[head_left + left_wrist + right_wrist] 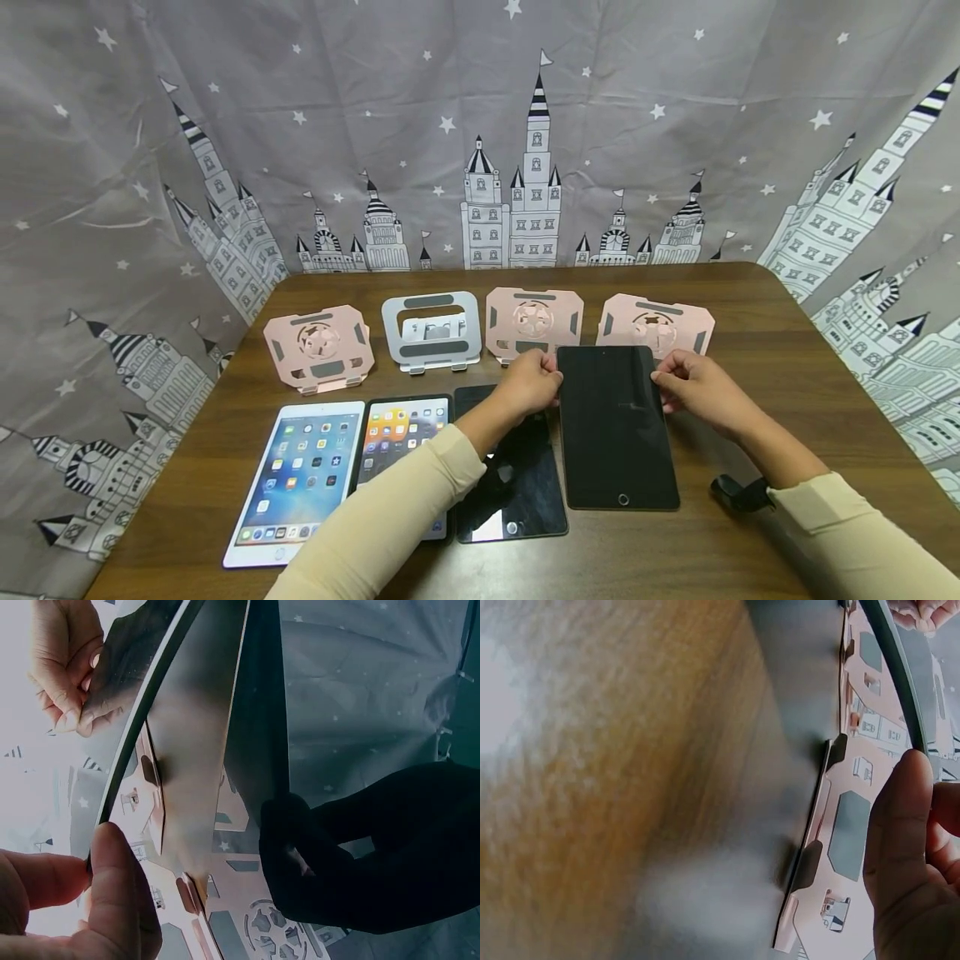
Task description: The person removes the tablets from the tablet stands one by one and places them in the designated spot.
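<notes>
A tablet [618, 442] with a dark screen and a round home button at its near end is held between my two hands. My left hand [531, 382] pinches its left edge close to the far corner, thumb and finger on the thin rim [124, 754] in the left wrist view. On the opposite edge, my right hand [697, 390] pinches the tablet at about the same height. Right behind its far end stands a pink tablet stand [693, 323], partly covered by the tablet. Grey pads [849, 836] and small lower lips [807, 866] show on that stand in the right wrist view.
Two more pink stands [347, 329] [495, 321] and a grey-blue stand [471, 321] line the back of the wooden table [780, 350]. A white tablet [277, 492], a lit black-rimmed tablet [412, 425] and a dark tablet [536, 500] lie left, partly under my left arm. A castle-print curtain [420, 125] hangs behind.
</notes>
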